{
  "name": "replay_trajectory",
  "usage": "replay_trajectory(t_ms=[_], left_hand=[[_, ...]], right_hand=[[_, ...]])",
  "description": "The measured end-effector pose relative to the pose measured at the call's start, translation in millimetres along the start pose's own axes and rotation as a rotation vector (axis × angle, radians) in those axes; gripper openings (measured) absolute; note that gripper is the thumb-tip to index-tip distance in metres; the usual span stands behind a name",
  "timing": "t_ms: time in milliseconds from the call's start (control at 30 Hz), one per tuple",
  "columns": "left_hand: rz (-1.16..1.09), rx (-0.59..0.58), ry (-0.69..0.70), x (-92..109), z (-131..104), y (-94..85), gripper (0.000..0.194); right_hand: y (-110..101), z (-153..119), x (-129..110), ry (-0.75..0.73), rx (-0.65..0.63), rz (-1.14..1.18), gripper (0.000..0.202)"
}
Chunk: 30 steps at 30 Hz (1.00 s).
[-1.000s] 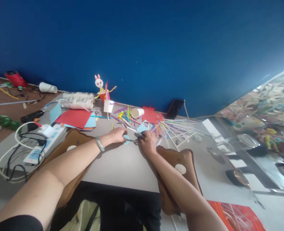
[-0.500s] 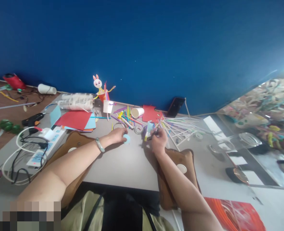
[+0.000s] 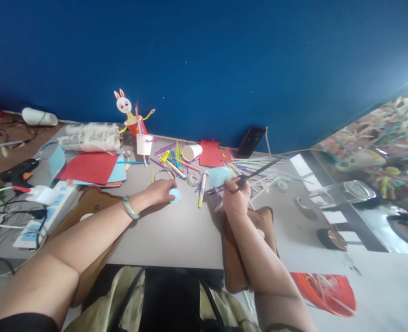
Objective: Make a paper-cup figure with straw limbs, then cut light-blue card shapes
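Observation:
My left hand (image 3: 162,192) pinches a small light blue paper disc (image 3: 174,196) just above the grey table (image 3: 169,240). To the right, my right hand (image 3: 236,193) is closed on dark scissors (image 3: 255,174), whose blades point up and to the right. A light blue paper piece (image 3: 219,176) is at its fingertips; whether the fingers grip it too is unclear. Between the hands lie a roll of tape (image 3: 193,179) and a white and yellow strip (image 3: 202,190). Coloured pipe cleaners (image 3: 176,161) spread behind them.
A rabbit figure in a red cup (image 3: 134,124) and a white cup (image 3: 144,144) stand at the back. Red paper (image 3: 89,168), a power strip (image 3: 44,216) and a glue gun (image 3: 19,170) are left. A phone (image 3: 251,142) leans on the wall; brown pads lie under both forearms.
The scissors in my right hand have swung up to the right and show more clearly. My left hand keeps the blue disc. The camera view has shifted, moving the table items leftward.

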State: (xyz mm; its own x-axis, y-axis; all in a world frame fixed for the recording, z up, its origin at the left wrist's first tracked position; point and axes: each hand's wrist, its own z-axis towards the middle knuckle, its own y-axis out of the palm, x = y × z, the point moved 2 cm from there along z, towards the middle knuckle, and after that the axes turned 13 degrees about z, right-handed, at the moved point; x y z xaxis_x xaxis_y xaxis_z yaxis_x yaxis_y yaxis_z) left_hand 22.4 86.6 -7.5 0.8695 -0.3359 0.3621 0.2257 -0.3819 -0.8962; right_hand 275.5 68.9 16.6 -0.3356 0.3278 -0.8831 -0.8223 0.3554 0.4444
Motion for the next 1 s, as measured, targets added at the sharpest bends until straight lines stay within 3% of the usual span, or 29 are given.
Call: replay_trajectory(t_ms=[233,533,733,1000], left_hand=[[0.031,-0.012,0.007,-0.9,-1.5,-1.9,0.040],[0.053,-0.020,0.007,2.5,-5.4,-7.4,0.035],[0.068,-0.023,0.012,0.5,-5.2,-8.0,0.035],[0.048,0.009,0.022,-5.3,-0.3,0.0,0.035]], right_hand=[[4.7,-0.7,-3.0,0.200,-0.042,0.162,0.036],[-1.1,8.9,-1.9,0.136,0.066,0.339,0.034],[-6.5,16.5,-6.9,0.282,0.054,0.478,0.034],[6.2,0.1,-3.1,0.313,-0.108,0.226,0.039]])
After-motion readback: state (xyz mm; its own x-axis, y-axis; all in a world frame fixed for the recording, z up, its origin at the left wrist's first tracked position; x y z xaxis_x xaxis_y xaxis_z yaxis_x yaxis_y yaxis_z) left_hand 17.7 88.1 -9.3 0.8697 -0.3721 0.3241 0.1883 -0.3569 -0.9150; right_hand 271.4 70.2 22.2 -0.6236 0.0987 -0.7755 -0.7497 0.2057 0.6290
